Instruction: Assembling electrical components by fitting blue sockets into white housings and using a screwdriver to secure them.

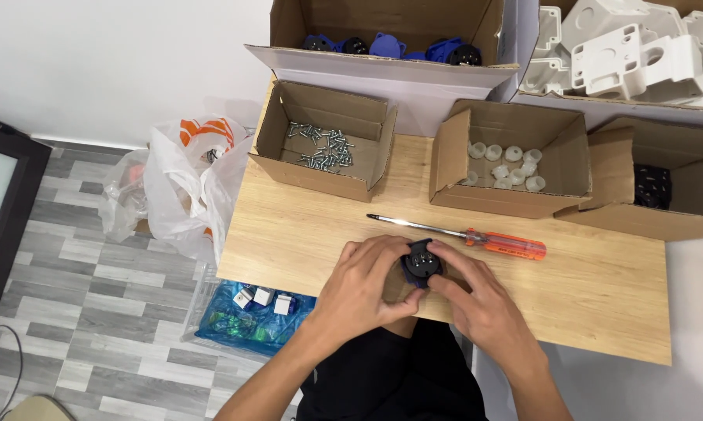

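Observation:
A small black and blue round plastic part [423,263] sits between both of my hands over the near side of the wooden table [593,304]. My left hand [365,284] wraps it from the left, fingers curled over its top. My right hand [476,300] grips it from the right, thumb and fingers on its edge. Just beyond my hands an orange-handled screwdriver [476,235] lies flat on the table, tip pointing left.
Open cardboard boxes line the far side: one with screws [324,148], one with small white caps [507,168], one with black parts [651,185]. Behind are boxes of blue-black parts [390,47] and white housings [632,51]. Plastic bags [184,183] lie on the floor at left.

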